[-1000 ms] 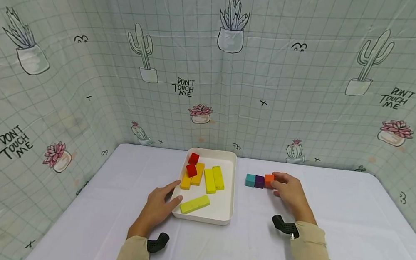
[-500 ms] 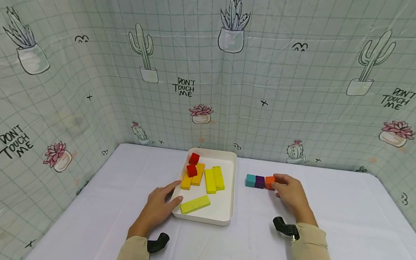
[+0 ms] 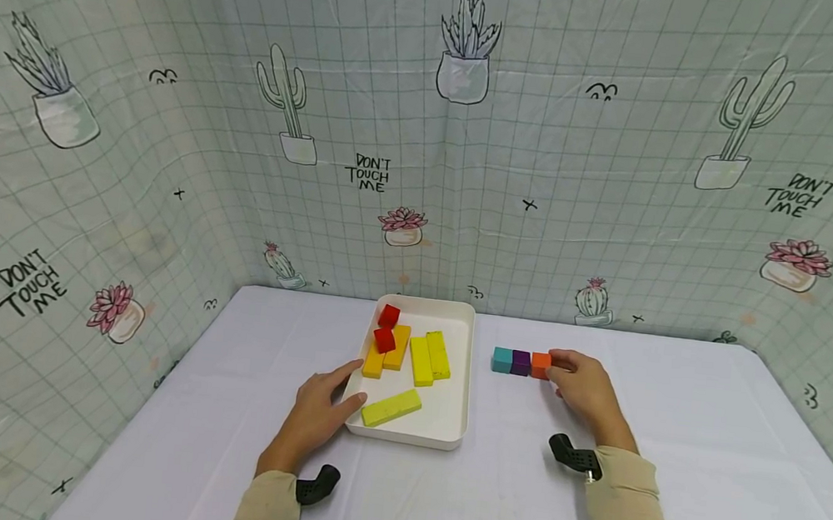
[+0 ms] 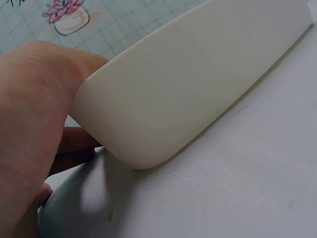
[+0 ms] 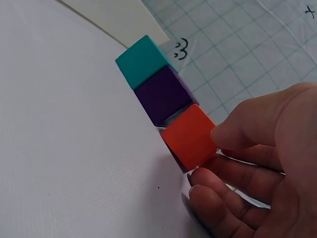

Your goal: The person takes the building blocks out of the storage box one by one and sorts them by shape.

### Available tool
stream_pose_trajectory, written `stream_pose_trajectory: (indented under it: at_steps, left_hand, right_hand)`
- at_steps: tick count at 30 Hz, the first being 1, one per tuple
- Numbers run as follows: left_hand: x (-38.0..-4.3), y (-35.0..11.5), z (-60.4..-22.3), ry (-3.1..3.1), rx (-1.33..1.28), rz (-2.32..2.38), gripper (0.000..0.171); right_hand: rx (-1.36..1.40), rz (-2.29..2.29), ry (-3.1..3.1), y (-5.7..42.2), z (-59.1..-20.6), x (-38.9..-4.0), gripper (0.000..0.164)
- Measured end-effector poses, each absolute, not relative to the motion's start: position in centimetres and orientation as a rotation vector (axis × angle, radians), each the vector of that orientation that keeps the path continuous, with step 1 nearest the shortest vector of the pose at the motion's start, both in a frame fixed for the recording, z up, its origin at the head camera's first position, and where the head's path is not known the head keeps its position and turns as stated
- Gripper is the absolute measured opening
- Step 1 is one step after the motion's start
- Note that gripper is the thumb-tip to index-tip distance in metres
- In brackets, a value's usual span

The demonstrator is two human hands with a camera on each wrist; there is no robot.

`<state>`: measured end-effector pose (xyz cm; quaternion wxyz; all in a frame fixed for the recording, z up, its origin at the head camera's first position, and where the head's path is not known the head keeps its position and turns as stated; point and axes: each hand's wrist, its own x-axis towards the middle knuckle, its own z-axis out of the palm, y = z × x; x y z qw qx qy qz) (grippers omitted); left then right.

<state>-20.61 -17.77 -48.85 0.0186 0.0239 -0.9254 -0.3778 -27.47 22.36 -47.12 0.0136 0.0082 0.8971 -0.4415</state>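
Note:
At the right, my right hand (image 3: pixel 588 391) pinches an orange cube (image 5: pixel 190 136) between thumb and fingers. The cube rests at the end of a short row, with a purple cube (image 5: pixel 166 96) beside it and a teal cube (image 5: pixel 143 62) beyond. A narrow gap shows between orange and purple in the right wrist view. My left hand (image 3: pixel 315 413) holds the near left corner of a white tray (image 3: pixel 437 439). In the left wrist view the thumb reaches over the tray's rim and the other fingers lie outside its wall; the thumb's tip is hidden.
Inside the tray lie two red cubes (image 3: pixel 384 341), two amber blocks (image 3: pixel 396 348), two yellow blocks (image 3: pixel 421 362) and one yellow-green block (image 3: pixel 391 408). A white cloth (image 3: pixel 484 501) covers the table. A patterned curtain (image 3: pixel 532 154) rises along the back and sides.
The right hand and the orange cube have shifted very slightly right, and a thin gap beside the purple cube has appeared. The left hand and the tray have stayed in place.

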Motion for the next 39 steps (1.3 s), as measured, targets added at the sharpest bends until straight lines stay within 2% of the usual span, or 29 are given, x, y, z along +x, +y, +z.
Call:
stream_pose_trajectory:
  at_steps: [16, 29, 39]
  left_hand:
    - [-20.6, -17.8, -48.7, -2.86, 0.058, -1.202, 0.059]
    - [-20.4, -17.9, -48.6, -2.864, 0.041, -1.191, 0.059]
    - [-20.4, -17.7, -48.4, -2.863, 0.026, -1.182, 0.059]
  right_hand:
    - [0.02, -1.317, 2.801, 22.3, -47.1, -27.5, 0.049]
    - [0.088, -1.504, 2.75, 23.0, -46.8, -27.3, 0.05]
    - [0.075, -1.671, 2.758, 22.4, -45.6, -26.8, 0.043]
